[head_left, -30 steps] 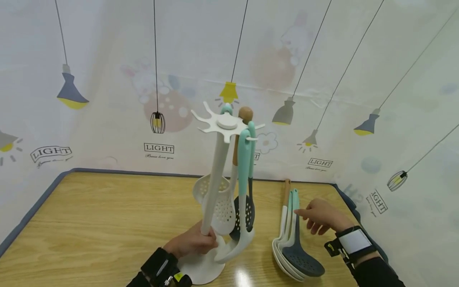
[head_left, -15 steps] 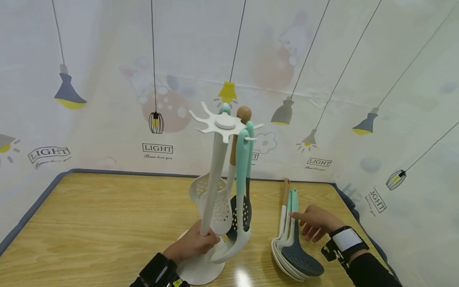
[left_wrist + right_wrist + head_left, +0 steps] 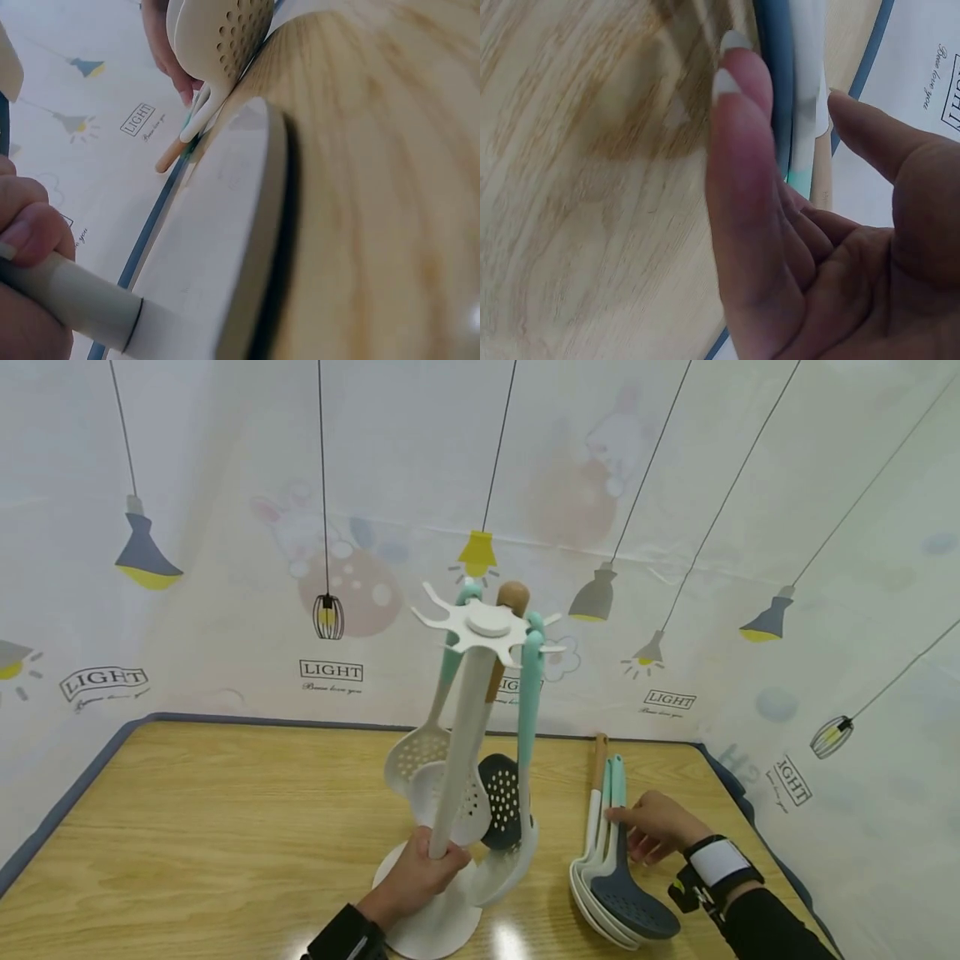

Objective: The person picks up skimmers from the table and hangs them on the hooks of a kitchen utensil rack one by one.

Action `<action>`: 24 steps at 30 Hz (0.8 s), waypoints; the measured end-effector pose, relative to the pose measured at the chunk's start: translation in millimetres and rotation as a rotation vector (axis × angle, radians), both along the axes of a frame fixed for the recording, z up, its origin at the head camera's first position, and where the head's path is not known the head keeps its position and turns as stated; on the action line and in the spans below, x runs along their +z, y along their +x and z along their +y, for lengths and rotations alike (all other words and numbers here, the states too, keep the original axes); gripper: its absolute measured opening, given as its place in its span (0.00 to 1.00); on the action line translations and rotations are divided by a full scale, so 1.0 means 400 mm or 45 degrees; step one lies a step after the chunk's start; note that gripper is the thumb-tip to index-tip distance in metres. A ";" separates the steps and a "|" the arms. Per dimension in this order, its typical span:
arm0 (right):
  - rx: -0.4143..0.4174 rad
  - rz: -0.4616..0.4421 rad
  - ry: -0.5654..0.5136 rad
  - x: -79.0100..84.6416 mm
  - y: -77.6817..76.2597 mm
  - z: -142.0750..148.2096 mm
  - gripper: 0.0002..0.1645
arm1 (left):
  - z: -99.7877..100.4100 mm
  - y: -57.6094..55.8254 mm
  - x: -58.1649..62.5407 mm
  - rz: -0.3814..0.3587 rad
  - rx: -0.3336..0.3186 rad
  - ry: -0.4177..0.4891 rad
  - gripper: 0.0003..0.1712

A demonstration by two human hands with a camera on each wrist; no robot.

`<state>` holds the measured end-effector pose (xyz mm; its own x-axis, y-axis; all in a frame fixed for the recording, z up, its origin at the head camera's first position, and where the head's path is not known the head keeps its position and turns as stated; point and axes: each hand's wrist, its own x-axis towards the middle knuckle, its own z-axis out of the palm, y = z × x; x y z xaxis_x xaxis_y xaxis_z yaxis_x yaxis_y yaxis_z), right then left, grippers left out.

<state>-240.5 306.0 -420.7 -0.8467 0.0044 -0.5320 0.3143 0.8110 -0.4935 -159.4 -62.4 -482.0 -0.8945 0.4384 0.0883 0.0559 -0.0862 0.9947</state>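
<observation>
Stand [image 3: 463, 735], hung with utensils [image 3: 504, 793], is at the middle of the near table [image 3: 262, 818], the left hand [image 3: 420, 872] gripping its pole. To its right lies a stack [image 3: 628, 902] of utensils, the right hand [image 3: 656, 827] beside the handles, fingers loosely extended, thumb spread.

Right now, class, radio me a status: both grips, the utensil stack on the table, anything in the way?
Left grip: round white stand. Right grip: straddling utensil stack, not clenched. Dark slotted utensil on top. Nothing seen in the way.
</observation>
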 end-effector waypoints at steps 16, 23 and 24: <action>-0.039 -0.067 -0.032 -0.002 -0.001 0.004 0.25 | 0.047 0.016 0.004 -0.032 0.326 -0.041 0.23; -0.019 -0.139 -0.085 0.002 -0.004 0.021 0.24 | 0.080 0.025 0.005 -0.019 0.511 0.007 0.21; -0.012 -0.143 -0.091 0.002 -0.004 0.022 0.25 | 0.083 0.026 0.005 -0.009 0.532 0.012 0.21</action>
<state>-242.3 314.9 -419.9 -0.7820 -0.0293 -0.6226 0.3783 0.7715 -0.5115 -149.1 -29.0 -480.1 -0.9958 0.0365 0.0840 0.0815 -0.0669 0.9944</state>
